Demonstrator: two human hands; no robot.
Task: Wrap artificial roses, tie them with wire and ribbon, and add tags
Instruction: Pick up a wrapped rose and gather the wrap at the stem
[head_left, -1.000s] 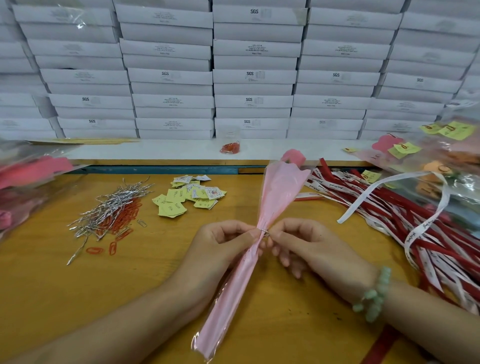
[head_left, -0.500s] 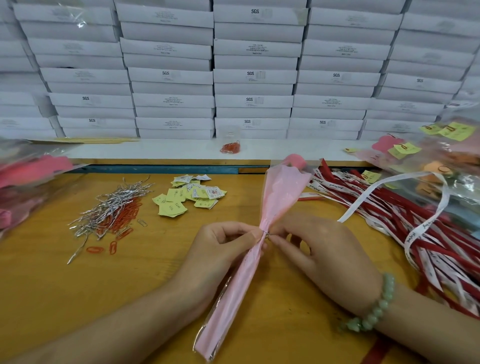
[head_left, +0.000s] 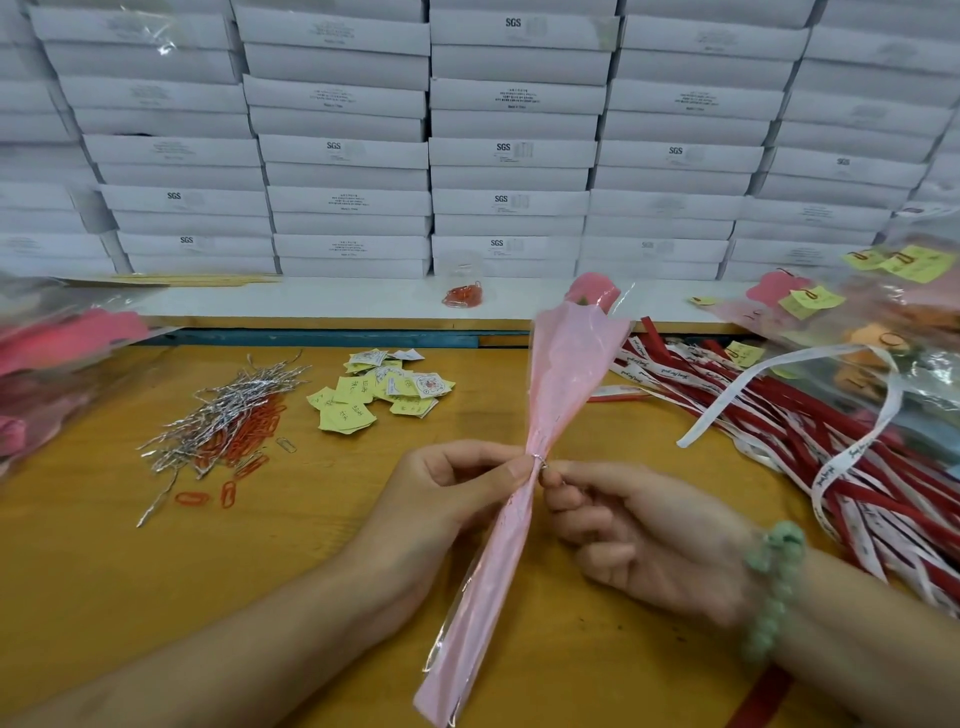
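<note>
Head view, left to right: silver wire ties (head_left: 223, 415) and yellow tags (head_left: 379, 389) lie on the wooden table (head_left: 104, 571); left hand (head_left: 457, 499) pinches the wrapped rose (head_left: 550, 415) at its waist, right hand (head_left: 639, 535) pinches the wire (head_left: 540, 459) there; ribbons (head_left: 831, 457) lie right.

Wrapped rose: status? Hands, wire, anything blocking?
Left hand pinches wrapped rose at its cinched neck. Right hand pinches the wire tie there. Ribbons and tags lie apart, unused; nothing blocks.
</note>
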